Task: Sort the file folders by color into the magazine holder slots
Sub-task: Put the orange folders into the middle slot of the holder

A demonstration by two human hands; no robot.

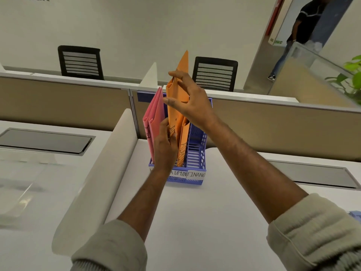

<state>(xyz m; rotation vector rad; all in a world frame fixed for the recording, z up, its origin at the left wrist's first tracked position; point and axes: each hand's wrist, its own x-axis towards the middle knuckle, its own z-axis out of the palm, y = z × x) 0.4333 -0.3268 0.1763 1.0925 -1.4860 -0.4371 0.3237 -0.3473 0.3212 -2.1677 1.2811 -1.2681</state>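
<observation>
A blue plastic magazine holder [196, 153] stands on the white desk, with paper labels reading ADMIN and FINANC on its front. Two pink folders [154, 114] stand in its left slot. An orange folder [183, 145] stands in the middle slot. A taller orange folder [178, 98] rises above that slot, tilted. My right hand [189, 98] pinches its upper edge. My left hand [166, 145] holds its lower front edge, in front of the pink folders. The right slot shows no folder.
A curved white divider [109, 163] borders the desk on the left. Beige partition panels [68, 102] run behind the holder, with two black mesh chairs [81, 62] beyond. A plant [351, 79] stands at right. A person [300, 34] stands far back right.
</observation>
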